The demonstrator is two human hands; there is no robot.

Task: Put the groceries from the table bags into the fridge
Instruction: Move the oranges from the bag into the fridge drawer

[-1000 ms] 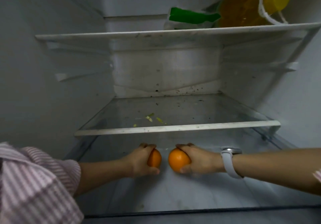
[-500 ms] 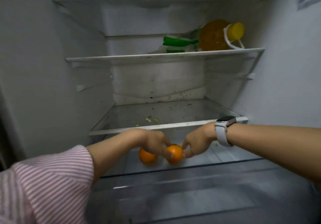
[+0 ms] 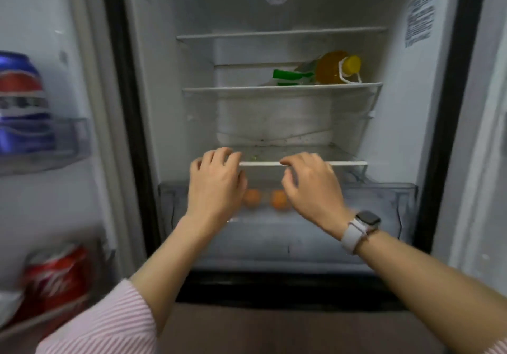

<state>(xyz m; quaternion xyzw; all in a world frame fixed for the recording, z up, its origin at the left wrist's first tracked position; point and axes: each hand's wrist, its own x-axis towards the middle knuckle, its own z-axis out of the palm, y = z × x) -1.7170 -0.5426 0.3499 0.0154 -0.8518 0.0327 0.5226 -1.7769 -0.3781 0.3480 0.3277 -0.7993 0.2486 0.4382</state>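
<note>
Two oranges (image 3: pixel 264 198) in fridge drawer (image 3: pixel 384 202)

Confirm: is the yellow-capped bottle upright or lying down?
Lying down. The bottle rests on its side on the middle shelf, cap pointing right.

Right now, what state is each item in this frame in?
Fridge: open.
Drawer: holds both oranges.
Left orange: lying in drawer, released.
Right orange: lying in drawer, released.
Left hand: open, empty.
Right hand: open, empty.
Bottle: capped, on its side.
Blue can: upright in door.
</note>
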